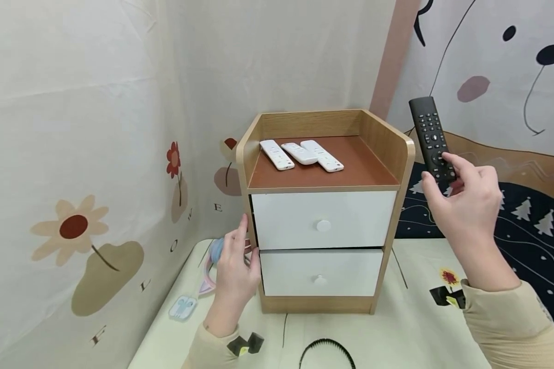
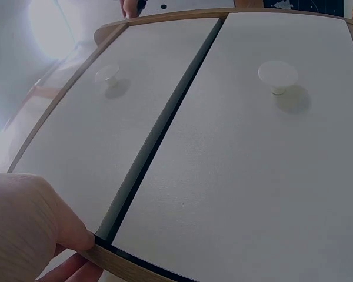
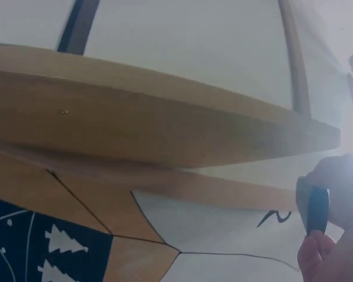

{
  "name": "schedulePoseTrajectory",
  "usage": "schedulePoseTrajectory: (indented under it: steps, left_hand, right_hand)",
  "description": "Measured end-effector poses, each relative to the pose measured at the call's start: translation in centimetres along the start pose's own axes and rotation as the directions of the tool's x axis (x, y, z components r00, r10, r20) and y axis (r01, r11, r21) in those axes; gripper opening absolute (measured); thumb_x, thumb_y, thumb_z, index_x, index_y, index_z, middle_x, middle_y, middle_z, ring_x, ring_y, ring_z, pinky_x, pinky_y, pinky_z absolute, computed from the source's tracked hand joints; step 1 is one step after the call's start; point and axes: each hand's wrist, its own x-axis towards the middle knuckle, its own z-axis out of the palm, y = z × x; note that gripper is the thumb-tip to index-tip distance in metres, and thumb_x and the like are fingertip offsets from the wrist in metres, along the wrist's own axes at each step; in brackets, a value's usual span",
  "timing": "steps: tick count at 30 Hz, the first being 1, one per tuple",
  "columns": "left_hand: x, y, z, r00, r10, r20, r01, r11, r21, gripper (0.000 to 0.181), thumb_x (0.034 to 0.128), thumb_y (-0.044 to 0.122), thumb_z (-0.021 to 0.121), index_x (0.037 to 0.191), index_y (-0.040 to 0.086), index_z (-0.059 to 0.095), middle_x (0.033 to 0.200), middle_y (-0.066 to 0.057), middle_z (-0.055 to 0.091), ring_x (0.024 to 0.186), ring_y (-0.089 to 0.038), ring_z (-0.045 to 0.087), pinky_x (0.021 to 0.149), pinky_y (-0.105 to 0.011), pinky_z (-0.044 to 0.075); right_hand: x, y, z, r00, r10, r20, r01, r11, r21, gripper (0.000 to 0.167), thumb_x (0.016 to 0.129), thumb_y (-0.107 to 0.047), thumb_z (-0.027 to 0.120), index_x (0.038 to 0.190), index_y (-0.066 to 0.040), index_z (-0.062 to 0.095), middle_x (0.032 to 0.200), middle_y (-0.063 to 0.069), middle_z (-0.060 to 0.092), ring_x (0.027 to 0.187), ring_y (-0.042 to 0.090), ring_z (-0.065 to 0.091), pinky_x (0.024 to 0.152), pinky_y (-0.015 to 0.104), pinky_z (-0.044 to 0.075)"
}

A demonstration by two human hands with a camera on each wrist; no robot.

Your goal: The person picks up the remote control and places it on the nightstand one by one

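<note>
A black remote control (image 1: 430,134) is held up by its lower end between the thumb and fingers of my right hand (image 1: 471,197), to the right of a small wooden cabinet (image 1: 388,169). In the right wrist view the remote (image 3: 312,205) shows end-on beside the cabinet's side. My left hand (image 1: 235,269) rests against the cabinet's left edge, thumb at the front, other fingers along the side. White remotes lie on the brown top: one at left (image 1: 277,155), one in the middle (image 1: 300,153), one at right (image 1: 322,155); the middle one touches or overlaps the right one.
Two white drawers, upper (image 1: 286,220) and lower (image 1: 286,274), have round knobs. Left of the cabinet lie an earphone case (image 1: 182,308) and pink and blue items (image 1: 209,271), partly hidden. A black toothed headband (image 1: 325,341) lies in front. Printed cloth (image 1: 97,128) hangs around.
</note>
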Motion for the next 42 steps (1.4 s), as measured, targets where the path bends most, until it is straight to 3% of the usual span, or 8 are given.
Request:
schedulePoseTrajectory:
  steps: [8, 12, 15, 17, 23, 28, 32, 42]
  left_hand:
    - [-0.1, -0.3, 0.3, 1.0, 0.008, -0.016, -0.009, 1.0, -0.018, 0.091, 0.0876, -0.02, 0.073, 0.169, 0.003, 0.04, 0.124, -0.029, 0.061, 0.094, -0.035, 0.077, 0.076, -0.04, 0.073]
    - [0.0, -0.5, 0.5, 0.999, 0.024, -0.03, -0.024, 0.999, -0.022, 0.091, 0.0867, -0.02, 0.073, 0.168, 0.003, 0.04, 0.122, -0.028, 0.061, 0.093, -0.034, 0.077, 0.074, -0.041, 0.073]
    - [0.1, -0.5, 0.6, 0.999, 0.034, -0.039, -0.035, 0.999, -0.021, 0.091, 0.0857, -0.021, 0.073, 0.168, 0.002, 0.041, 0.122, -0.028, 0.061, 0.092, -0.034, 0.076, 0.073, -0.042, 0.073]
    - [0.1, -0.5, 0.6, 0.998, 0.038, -0.042, -0.039, 0.999, -0.023, 0.091, 0.0855, -0.021, 0.073, 0.167, 0.002, 0.041, 0.121, -0.028, 0.061, 0.092, -0.034, 0.076, 0.073, -0.041, 0.073]
    - [0.2, -0.4, 0.6, 0.999, 0.032, -0.037, -0.033, 0.999, -0.025, 0.09, 0.0863, -0.021, 0.073, 0.168, 0.003, 0.041, 0.122, -0.029, 0.061, 0.092, -0.035, 0.076, 0.075, -0.038, 0.073]
    - [0.1, -0.4, 0.5, 0.999, 0.032, -0.041, -0.032, 0.999, -0.018, 0.09, 0.0858, -0.02, 0.073, 0.167, 0.003, 0.042, 0.122, -0.029, 0.062, 0.091, -0.035, 0.077, 0.075, -0.038, 0.073]
    - [0.1, -0.4, 0.5, 0.999, 0.032, -0.035, -0.033, 0.999, -0.021, 0.091, 0.0862, -0.021, 0.073, 0.168, 0.003, 0.041, 0.122, -0.029, 0.061, 0.093, -0.035, 0.077, 0.075, -0.038, 0.073]
    - [0.0, -0.3, 0.3, 0.999, 0.028, -0.032, -0.028, 1.0, -0.007, 0.09, 0.0869, -0.019, 0.073, 0.168, 0.003, 0.041, 0.122, -0.029, 0.062, 0.092, -0.034, 0.077, 0.074, -0.04, 0.073]
  right_hand:
    - [0.6, -1.5, 0.2, 0.995, -0.069, -0.075, 0.071, 0.997, 0.033, 0.05, 0.097, -0.025, 0.078, 0.145, -0.01, 0.072, 0.112, 0.027, 0.058, 0.09, -0.014, 0.037, 0.079, 0.007, 0.034]
    - [1.1, -2.5, 0.1, 0.989, -0.091, -0.118, 0.099, 0.993, 0.063, 0.049, 0.097, -0.025, 0.078, 0.143, -0.011, 0.073, 0.097, -0.009, 0.052, 0.09, -0.014, 0.038, 0.077, 0.005, 0.035]
    - [1.2, -3.6, -0.1, 0.982, -0.136, -0.132, 0.149, 0.984, 0.098, 0.049, 0.095, -0.024, 0.079, 0.142, -0.011, 0.074, 0.104, -0.03, 0.036, 0.087, -0.014, 0.039, 0.074, 0.006, 0.035]
    - [1.0, -4.5, -0.1, 0.975, -0.177, -0.132, 0.192, 0.974, 0.117, 0.049, 0.094, -0.025, 0.08, 0.141, -0.01, 0.075, 0.1, -0.023, 0.042, 0.084, -0.012, 0.04, 0.073, 0.006, 0.035]
    - [0.1, -6.6, 0.7, 0.96, -0.274, -0.05, 0.278, 0.955, 0.107, 0.048, 0.093, -0.022, 0.082, 0.139, -0.008, 0.076, 0.103, 0.026, 0.055, 0.079, 0.004, 0.046, 0.071, 0.007, 0.034]
    - [-0.8, -7.7, 1.7, 0.954, -0.288, 0.089, 0.283, 0.957, 0.059, 0.048, 0.095, -0.019, 0.082, 0.14, -0.007, 0.074, 0.102, 0.026, 0.054, 0.08, 0.027, 0.055, 0.068, 0.023, 0.039]
    - [-1.2, -8.2, 2.2, 0.957, -0.242, 0.162, 0.242, 0.97, 0.016, 0.046, 0.095, -0.018, 0.081, 0.139, -0.007, 0.075, 0.102, 0.024, 0.055, 0.082, 0.032, 0.057, 0.066, 0.037, 0.042]
    - [-1.1, -8.8, 2.2, 0.939, -0.117, 0.324, 0.143, 0.988, -0.057, 0.047, 0.097, -0.026, 0.078, 0.141, -0.009, 0.074, 0.107, 0.024, 0.057, 0.086, 0.035, 0.055, 0.066, 0.04, 0.041]
